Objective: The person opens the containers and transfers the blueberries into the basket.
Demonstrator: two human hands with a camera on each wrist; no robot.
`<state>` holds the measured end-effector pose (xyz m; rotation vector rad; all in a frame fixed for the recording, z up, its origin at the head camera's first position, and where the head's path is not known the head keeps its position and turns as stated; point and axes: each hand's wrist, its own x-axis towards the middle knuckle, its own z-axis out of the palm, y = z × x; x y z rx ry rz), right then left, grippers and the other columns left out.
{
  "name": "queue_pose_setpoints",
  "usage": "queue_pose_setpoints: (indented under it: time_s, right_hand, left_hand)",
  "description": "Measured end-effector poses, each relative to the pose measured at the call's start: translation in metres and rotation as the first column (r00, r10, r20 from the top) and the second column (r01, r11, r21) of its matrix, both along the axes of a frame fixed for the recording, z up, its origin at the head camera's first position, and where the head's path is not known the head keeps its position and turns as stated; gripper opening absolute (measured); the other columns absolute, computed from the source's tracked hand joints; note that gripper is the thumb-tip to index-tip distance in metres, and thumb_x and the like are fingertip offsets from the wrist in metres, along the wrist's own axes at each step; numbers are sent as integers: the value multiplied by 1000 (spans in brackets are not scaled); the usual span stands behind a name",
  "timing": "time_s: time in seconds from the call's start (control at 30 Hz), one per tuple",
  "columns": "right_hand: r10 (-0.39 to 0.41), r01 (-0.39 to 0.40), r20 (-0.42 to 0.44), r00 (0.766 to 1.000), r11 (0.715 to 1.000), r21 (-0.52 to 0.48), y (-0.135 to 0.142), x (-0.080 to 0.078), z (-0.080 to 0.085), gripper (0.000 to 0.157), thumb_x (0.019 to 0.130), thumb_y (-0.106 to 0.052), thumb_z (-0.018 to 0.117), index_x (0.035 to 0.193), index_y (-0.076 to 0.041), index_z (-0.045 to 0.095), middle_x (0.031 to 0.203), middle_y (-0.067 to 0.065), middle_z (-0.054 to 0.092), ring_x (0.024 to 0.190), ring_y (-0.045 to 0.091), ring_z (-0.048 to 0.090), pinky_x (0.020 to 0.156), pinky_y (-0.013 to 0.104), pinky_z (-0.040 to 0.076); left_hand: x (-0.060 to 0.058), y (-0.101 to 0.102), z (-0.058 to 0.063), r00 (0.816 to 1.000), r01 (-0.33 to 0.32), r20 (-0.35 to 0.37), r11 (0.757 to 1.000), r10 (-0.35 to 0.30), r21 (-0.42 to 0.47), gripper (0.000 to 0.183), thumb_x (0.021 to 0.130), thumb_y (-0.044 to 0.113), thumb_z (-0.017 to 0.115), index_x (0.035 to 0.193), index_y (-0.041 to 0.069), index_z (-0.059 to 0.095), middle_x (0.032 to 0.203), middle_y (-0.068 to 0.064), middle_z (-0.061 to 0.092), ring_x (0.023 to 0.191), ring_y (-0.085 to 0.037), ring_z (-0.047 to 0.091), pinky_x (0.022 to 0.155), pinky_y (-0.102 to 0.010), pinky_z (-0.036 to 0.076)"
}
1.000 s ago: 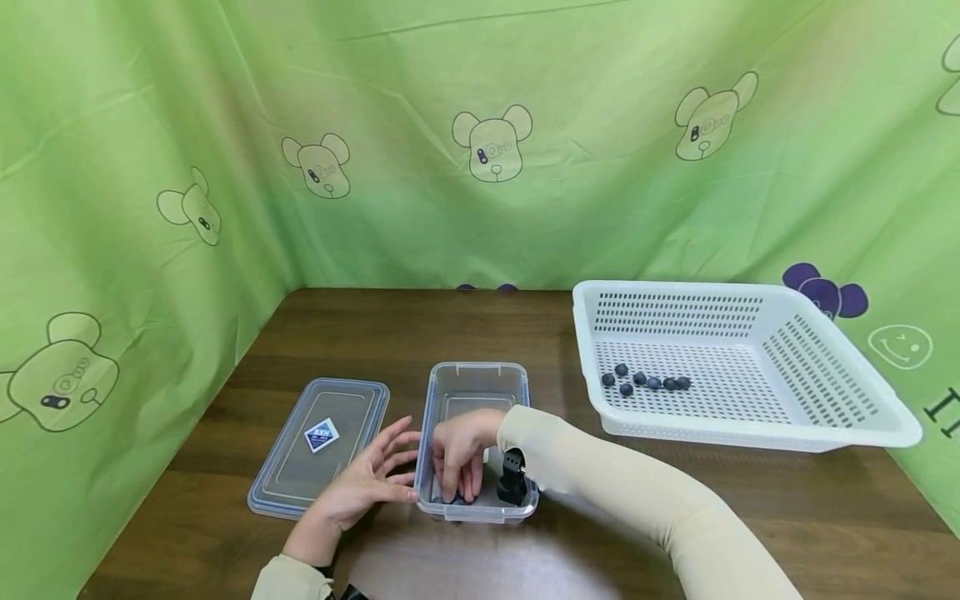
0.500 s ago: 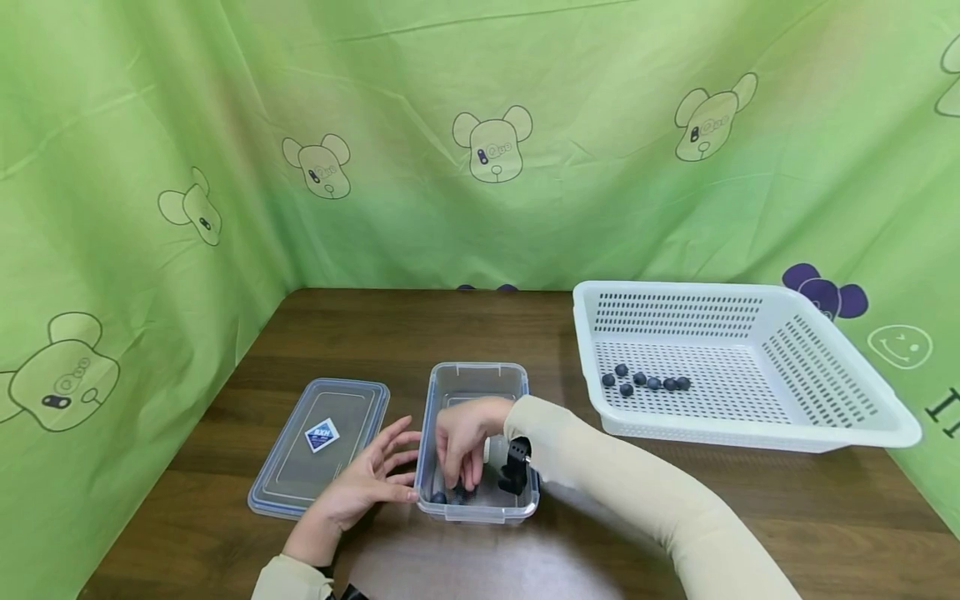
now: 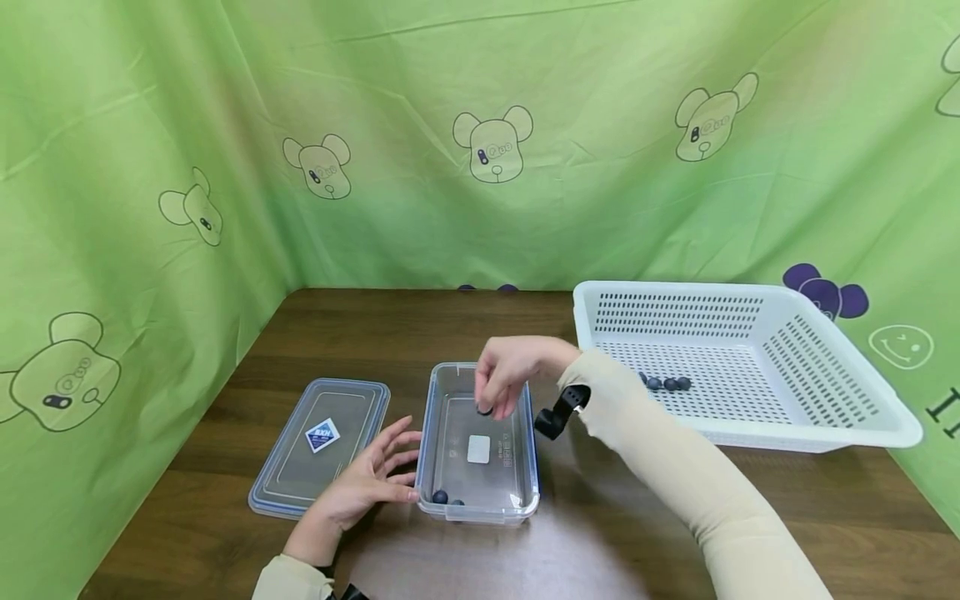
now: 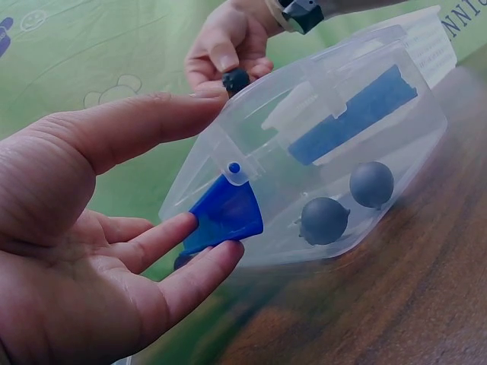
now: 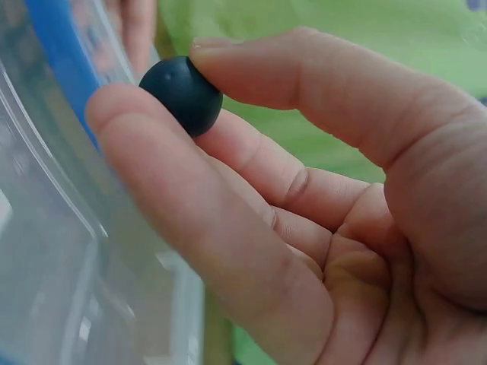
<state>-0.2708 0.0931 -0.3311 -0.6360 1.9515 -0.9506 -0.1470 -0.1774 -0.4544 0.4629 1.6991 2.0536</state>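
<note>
My right hand point(image 3: 506, 375) is over the far right part of the clear plastic box point(image 3: 487, 483), pinching one blueberry point(image 5: 181, 95) between thumb and index finger. Two more blueberries, one of them point(image 3: 440, 497) by the corner, lie at the near left of the box floor; the left wrist view shows them through the wall. My left hand point(image 3: 367, 483) is beside the box's left side, its fingers spread and fairly straight. In the left wrist view, its fingertips are at the box's blue clip point(image 4: 228, 213).
A lid point(image 3: 300, 475) with blue edging and a diamond label lies on the wooden table left of the box. To the right stands a white slotted basket point(image 3: 847, 429) with several blueberries point(image 3: 670, 383), partly hidden by my right sleeve. A green curtain point(image 3: 390, 225) hangs behind.
My right hand has risen from the box's near left corner, moving away and rightward with a blueberry. Two blueberries are now exposed there. My left hand stays in place.
</note>
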Motion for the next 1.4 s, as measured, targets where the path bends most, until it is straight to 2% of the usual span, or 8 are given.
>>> queue_pose_setpoints:
  time_s: [0.17,0.4,0.63,0.8,0.97,1.1,1.27,1.4]
  right_hand:
    - [-59,58,-27,998,997,-55,36,-12,9,10,84,3,69,91,11,68,79,17,72,65,20,70,69,41,60]
    - [-184,180,-41,982,980,-87,90,-24,17,7,84,0,68,89,3,70,81,15,72,70,20,71,71,38,60]
    - [-295,294,17,955,946,-136,143,-31,21,9,87,5,60,89,0,67,82,12,70,74,21,71,74,34,60]
    - [-347,351,51,936,929,-121,174,-38,19,13,88,6,57,91,-1,68,85,12,69,77,20,71,77,34,59]
    - [-405,413,83,910,903,-117,207,-42,11,15,93,6,54,96,2,68,88,11,70,80,20,72,79,33,59]
    - [-450,465,135,883,879,-107,231,-44,4,19,97,4,51,98,-2,69,91,10,70,84,19,71,82,33,58]
    - [-483,514,233,844,852,-98,263,-46,-7,22,99,2,51,95,-7,70,95,8,70,90,18,71,87,32,56]
    - [-495,547,336,801,834,-74,288,-50,-17,25,101,1,49,93,-8,71,94,7,72,91,17,71,88,29,55]
  left_hand:
    - [1,0,0,1000,-1,-2,1000,1,3,110,78,-2,81,154,-7,3,149,-31,24,131,-33,41,101,-34,48]
    - [1,0,-1,1000,3,1,1000,-3,15,110,78,-2,81,154,-7,2,150,-32,22,130,-33,41,100,-34,48]
    - [0,-1,-1,1000,-1,5,1000,1,13,110,78,-2,81,155,-7,2,150,-32,22,130,-32,41,100,-34,48]
    - [1,-1,-1,1000,0,8,1000,0,15,110,77,-3,81,155,-7,2,150,-32,22,130,-33,41,100,-34,48]
    - [0,-1,0,1000,0,3,1000,0,12,110,77,-3,81,154,-7,2,150,-31,24,129,-31,41,100,-34,48]
    - [0,0,0,1000,-2,0,1000,2,8,110,77,-3,81,154,-7,2,150,-30,24,129,-31,41,100,-34,48]
    - [0,0,1,1000,-3,5,1000,3,7,110,77,-4,80,155,-7,3,150,-31,22,129,-31,41,100,-34,48]
    - [0,0,1,1000,-6,5,1000,6,5,110,77,-4,80,155,-7,3,150,-31,22,129,-31,41,100,-34,48]
